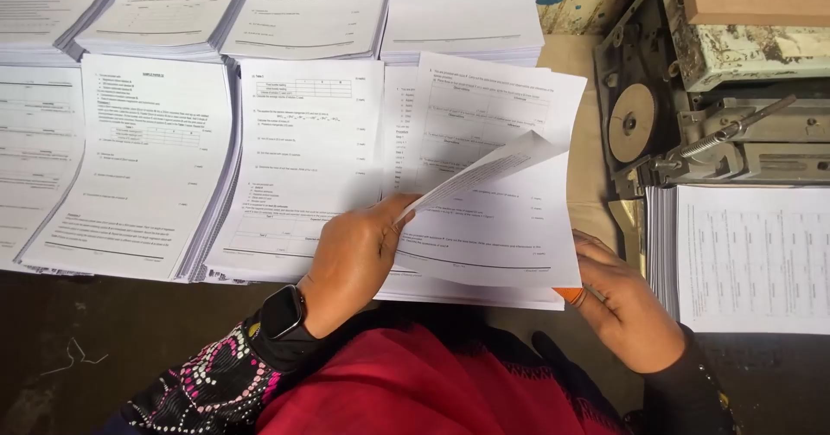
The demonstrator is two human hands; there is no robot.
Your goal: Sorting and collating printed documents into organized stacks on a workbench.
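Tabletop of white paper stacks, left hand pinching curled sheet.

The paper stacks are white with black print. The watch is black. The sleeve is black, dotted pink and white. The cloth is red. The fingertip cap is orange. The tabletop is dark brown. The machine is grey with chipped cream paint.
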